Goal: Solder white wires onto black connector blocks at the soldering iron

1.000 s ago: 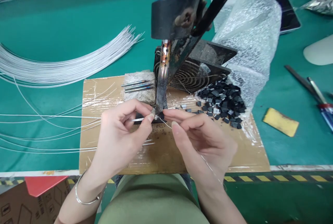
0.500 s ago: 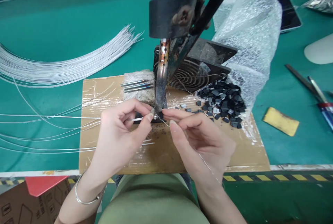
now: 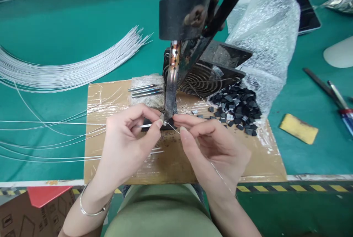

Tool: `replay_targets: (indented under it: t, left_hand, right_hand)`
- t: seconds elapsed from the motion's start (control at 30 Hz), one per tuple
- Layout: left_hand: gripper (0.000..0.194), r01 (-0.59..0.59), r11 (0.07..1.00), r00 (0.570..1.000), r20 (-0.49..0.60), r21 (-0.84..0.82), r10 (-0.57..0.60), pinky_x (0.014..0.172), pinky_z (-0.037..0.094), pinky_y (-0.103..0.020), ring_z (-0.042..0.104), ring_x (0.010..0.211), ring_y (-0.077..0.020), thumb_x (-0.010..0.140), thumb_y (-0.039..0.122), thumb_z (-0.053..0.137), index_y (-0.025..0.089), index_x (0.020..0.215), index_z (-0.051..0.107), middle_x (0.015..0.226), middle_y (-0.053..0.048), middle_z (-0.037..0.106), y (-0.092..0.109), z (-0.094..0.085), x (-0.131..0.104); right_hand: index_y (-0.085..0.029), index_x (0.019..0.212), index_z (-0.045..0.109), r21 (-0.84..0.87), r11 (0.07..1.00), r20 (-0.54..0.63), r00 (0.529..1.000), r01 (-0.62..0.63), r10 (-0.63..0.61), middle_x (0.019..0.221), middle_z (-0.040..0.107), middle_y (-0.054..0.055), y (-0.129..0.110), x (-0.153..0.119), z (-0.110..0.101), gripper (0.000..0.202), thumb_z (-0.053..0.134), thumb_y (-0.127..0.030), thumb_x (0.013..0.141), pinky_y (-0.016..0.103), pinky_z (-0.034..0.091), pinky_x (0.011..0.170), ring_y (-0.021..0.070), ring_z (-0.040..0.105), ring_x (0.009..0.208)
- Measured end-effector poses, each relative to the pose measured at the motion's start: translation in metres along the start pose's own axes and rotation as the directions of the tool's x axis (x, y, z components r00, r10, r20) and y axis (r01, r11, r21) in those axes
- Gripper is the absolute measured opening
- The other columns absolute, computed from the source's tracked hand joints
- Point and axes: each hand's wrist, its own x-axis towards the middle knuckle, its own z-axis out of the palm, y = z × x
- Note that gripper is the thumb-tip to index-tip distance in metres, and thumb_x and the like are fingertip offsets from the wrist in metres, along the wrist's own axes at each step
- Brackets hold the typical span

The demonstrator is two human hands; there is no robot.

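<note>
My left hand pinches a thin silver wire that runs in from the left, its end held under the tip of a mounted soldering iron. My right hand pinches a fine strand of solder wire and feeds it to the same tip. Both sets of fingertips nearly meet over a small dark block on the taped cardboard pad. What sits exactly under the tip is hidden by my fingers.
A bundle of long silver wires curves across the green table at left. A pile of small black parts lies right of the iron by bubble wrap. A fan grille, a yellow sponge and a tablet lie nearby.
Almost nothing differs; both hands stay at the iron's tip, with only a slight shift of the view.
</note>
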Motion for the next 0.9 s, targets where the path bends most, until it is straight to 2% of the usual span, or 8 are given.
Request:
replay_targets:
  t: [0.53, 0.73, 0.9]
  left_hand:
    - [0.01, -0.018, 1.0, 1.0, 0.002, 0.011, 0.018, 0.05, 0.033, -0.022, 0.054, 0.06, -0.0082, 0.084, 0.012, 0.073, 0.018, 0.078, 0.07, 0.084, 0.0, 0.074, -0.0009, -0.0001, 0.0015]
    - [0.011, -0.022, 1.0, 1.0, 0.007, 0.015, 0.022, 0.057, 0.041, -0.021, 0.057, 0.064, -0.0092, 0.084, 0.01, 0.071, 0.018, 0.076, 0.07, 0.081, 0.001, 0.073, -0.002, 0.0016, 0.0019]
    - [0.011, -0.023, 0.999, 1.0, 0.019, 0.032, 0.022, 0.055, 0.039, -0.022, 0.057, 0.064, -0.0096, 0.084, 0.011, 0.071, 0.018, 0.076, 0.069, 0.081, 0.001, 0.073, -0.002, 0.002, 0.0013]
  right_hand:
    - [-0.023, 0.084, 0.065, 0.011, 1.0, 0.006, 1.0, 0.004, -0.004, 0.115, 0.081, -0.001, 0.001, 0.0004, -0.0001, 0.018, 0.071, -0.009, 0.093, 0.029, 0.059, 0.102, 0.0147, 0.076, 0.107]
    - [-0.023, 0.084, 0.066, -0.001, 1.0, 0.018, 1.0, -0.006, 0.006, 0.115, 0.08, -0.001, 0.0027, 0.0001, -0.0013, 0.017, 0.071, -0.011, 0.093, 0.03, 0.058, 0.102, 0.015, 0.076, 0.108]
    - [-0.023, 0.083, 0.064, -0.014, 1.0, 0.014, 1.0, -0.006, 0.006, 0.11, 0.081, -0.001, 0.0018, 0.0001, -0.0019, 0.018, 0.071, -0.011, 0.094, 0.028, 0.058, 0.1, 0.0149, 0.076, 0.108]
